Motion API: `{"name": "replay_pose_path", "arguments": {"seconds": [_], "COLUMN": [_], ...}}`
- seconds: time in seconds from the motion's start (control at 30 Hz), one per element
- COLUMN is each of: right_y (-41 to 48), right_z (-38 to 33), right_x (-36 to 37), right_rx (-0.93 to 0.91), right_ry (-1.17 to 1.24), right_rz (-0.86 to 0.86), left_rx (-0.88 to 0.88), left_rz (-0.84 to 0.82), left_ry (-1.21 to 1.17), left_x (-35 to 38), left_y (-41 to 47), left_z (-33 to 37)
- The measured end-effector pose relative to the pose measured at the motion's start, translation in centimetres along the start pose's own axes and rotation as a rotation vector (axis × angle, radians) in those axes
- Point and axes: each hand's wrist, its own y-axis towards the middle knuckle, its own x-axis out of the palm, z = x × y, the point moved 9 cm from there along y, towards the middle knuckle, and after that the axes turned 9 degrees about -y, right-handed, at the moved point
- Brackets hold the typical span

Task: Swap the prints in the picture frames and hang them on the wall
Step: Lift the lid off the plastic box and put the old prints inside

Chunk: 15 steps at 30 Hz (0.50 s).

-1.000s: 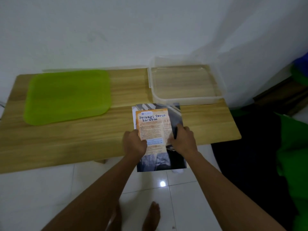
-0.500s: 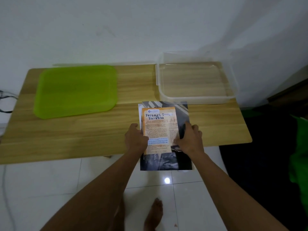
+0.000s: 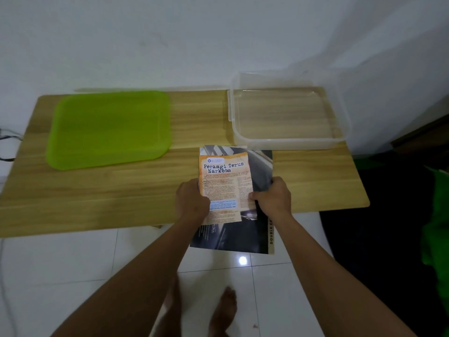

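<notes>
An orange print [image 3: 224, 176] headed "Perangi Terus Narkoba" lies on top of a larger dark print [image 3: 243, 232]. Both are held above the front edge of the wooden table [image 3: 121, 198]. My left hand [image 3: 192, 203] grips the left edge of the stack, thumb on the orange print. My right hand [image 3: 273, 198] grips the right side, thumb on the orange print's edge and fingers around the dark print. No picture frame is visible.
A lime green tray [image 3: 109, 127] lies on the table's left half. A clear plastic container [image 3: 286, 139] stands at the back right, near the white wall. Below are white floor tiles and my bare feet [image 3: 226, 310]. Dark and green cloth fills the right.
The view has shifted so the table sits further right in frame. My hands and the two prints keep nearly the same hold, the right hand slightly lower on the stack.
</notes>
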Motion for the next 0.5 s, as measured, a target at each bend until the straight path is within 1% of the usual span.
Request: {"name": "replay_pose_path", "arguments": {"seconds": [0.07,0.2,0.4,0.5], "right_y": [-0.1,-0.2,-0.8,-0.7], "right_z": [-0.7,-1.7,-2.9,-3.3], "right_x": [0.1,0.7,1.6,1.9], "right_rx": [-0.012,-0.006,-0.039,-0.011], "right_ry": [0.022,0.073,0.032,0.089], "right_rz": [0.013,-0.026,-0.047,-0.112], "left_rx": [0.005,0.016,0.067,0.088], "left_rz": [-0.007,-0.025,-0.062,-0.074], "left_ry": [0.008,0.037,0.06,0.073], "left_x": [-0.3,-0.7,-1.7,-2.0], "left_y": [0.0,0.1,0.1,0.1], "left_z": [0.0,-0.2,-0.3,-0.3]}}
